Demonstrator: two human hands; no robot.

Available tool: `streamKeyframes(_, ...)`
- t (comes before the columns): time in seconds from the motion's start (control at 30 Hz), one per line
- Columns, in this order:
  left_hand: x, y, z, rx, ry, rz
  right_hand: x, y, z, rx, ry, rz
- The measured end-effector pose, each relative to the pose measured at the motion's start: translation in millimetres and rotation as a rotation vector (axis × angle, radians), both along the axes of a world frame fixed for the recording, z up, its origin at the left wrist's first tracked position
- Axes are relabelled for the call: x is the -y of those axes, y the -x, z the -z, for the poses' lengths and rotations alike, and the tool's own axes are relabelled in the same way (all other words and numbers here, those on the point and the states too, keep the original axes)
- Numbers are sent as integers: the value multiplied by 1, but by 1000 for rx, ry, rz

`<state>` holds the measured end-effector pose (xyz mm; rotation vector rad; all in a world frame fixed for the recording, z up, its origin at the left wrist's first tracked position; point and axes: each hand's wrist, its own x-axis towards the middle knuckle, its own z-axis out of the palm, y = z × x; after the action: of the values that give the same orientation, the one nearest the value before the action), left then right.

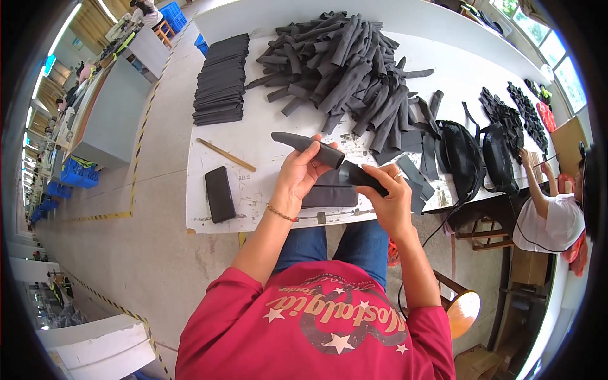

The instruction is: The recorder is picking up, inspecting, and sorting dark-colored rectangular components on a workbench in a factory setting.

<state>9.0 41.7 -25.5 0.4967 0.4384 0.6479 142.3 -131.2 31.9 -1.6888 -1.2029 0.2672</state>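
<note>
Above the table's front edge, my left hand (pixel 300 171) is closed around a black fabric tube (pixel 330 156), whose narrower end points to the far left. My right hand (pixel 391 201) pinches a dark flat strip (pixel 354 177), its upper end close to the tube's near opening. I cannot tell whether the strip enters the tube. Under my hands lie folded black fabric pieces (pixel 329 197). A big loose pile of similar black tubes (pixel 345 66) covers the far middle of the table. Left of it stands a neat stack of flat black fabric pieces (pixel 220 82).
On the left of the white table (pixel 201 171) lie a wooden stick (pixel 226 155) and a black phone (pixel 220 195). Black bags (pixel 460 161) and flat dark pieces (pixel 415 183) are on the right. A co-worker (pixel 548 221) sits at the far right; a stool (pixel 464 309) stands beside me.
</note>
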Motion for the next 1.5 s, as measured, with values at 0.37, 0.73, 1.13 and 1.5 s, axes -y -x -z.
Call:
streamKeyframes(0.37, 4, 4, -8, 15, -35, 103, -11, -8, 5, 429, -180, -16)
streamKeyframes(0.73, 46, 3, -50, 76, -271, -101, -27, 30, 5, 358, -221, 55)
streamKeyframes(1.13, 50, -9, -18, 175, -277, -137, -36, 41, 37, 429, -192, -105)
streamKeyframes(1.5, 61, -7, -26, 226, -221, -96, -36, 35, 18, 411, -246, -221)
